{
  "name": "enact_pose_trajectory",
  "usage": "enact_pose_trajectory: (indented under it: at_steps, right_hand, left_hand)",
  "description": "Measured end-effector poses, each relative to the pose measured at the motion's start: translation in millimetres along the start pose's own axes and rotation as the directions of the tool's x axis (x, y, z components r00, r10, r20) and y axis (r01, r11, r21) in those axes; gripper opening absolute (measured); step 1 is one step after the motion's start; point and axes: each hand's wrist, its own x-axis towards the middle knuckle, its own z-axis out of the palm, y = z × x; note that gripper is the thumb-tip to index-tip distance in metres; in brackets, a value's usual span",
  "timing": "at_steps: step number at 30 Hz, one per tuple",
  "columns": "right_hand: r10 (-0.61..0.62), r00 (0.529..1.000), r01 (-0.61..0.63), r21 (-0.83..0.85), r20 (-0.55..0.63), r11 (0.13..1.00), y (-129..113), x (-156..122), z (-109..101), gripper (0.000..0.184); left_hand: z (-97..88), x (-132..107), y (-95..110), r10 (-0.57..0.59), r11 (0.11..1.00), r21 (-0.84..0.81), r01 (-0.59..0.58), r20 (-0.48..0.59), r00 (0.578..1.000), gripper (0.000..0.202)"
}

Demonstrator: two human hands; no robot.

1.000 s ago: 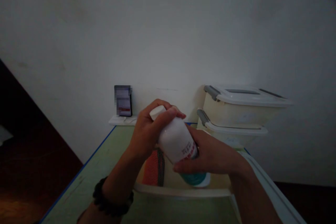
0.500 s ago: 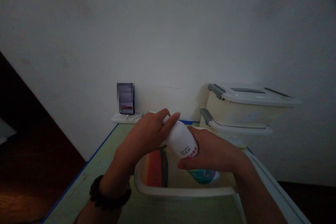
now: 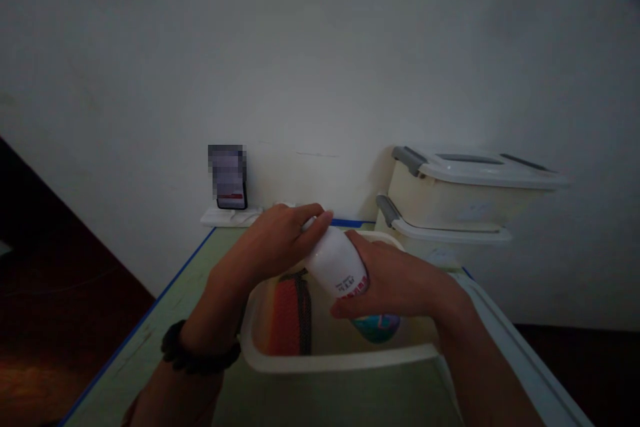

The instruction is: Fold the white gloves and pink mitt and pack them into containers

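A white bottle [image 3: 334, 260] with red and dark print is held tilted above an open white plastic bin [image 3: 320, 363]. My right hand [image 3: 395, 277] is wrapped round the bottle's body from the right. At the bottle's upper left end, my left hand [image 3: 283, 240] closes over the cap or neck, its thumb and fingers hiding most of that end. Inside the bin, at the left, stands an orange-red item with a dark mesh edge [image 3: 287, 317]; its kind is unclear. A teal and purple rounded item [image 3: 377, 327] lies below my right hand, partly hidden.
Two lidded cream storage boxes [image 3: 445, 203] with grey clasps are stacked at the back right against the wall. A phone [image 3: 230, 177] stands upright on a white power strip [image 3: 233, 216] at the back left. The green table [image 3: 170, 320] has blue tape edging.
The view has shifted a little, so everything sits slightly further left and higher. Both hands keep their hold on the bottle, which stays above the bin at a similar tilt.
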Motion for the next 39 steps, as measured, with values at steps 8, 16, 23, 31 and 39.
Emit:
enact_pose_trajectory:
  at_steps: [8,16,23,31,39]
  right_hand:
    - [0.057,0.997,-0.063,0.099,0.061,0.993,2,6,6,0.082]
    - [0.049,0.997,-0.053,0.065,0.067,0.996,5,7,8,0.073]
    - [0.043,0.999,-0.042,-0.022,0.026,0.999,0,8,10,0.075]
    - [0.109,0.994,-0.101,-0.184,0.030,0.978,-13,8,18,0.064]
    - [0.116,0.993,-0.116,-0.327,-0.021,0.938,-23,6,27,0.056]
  left_hand:
    - [13.8,1,-5,0.060,0.998,-0.016,-0.059,0.095,0.994,0.035]
    - [9.5,1,-6,0.035,0.992,-0.122,-0.018,0.140,0.989,0.040]
    - [11.6,5,-23,-0.051,0.970,-0.241,0.036,-0.056,0.997,0.043]
    - [29.8,8,-50,-0.076,0.986,-0.141,0.087,0.082,0.994,0.033]
    - [32.9,8,-58,-0.030,0.971,-0.232,0.051,0.094,0.995,0.032]
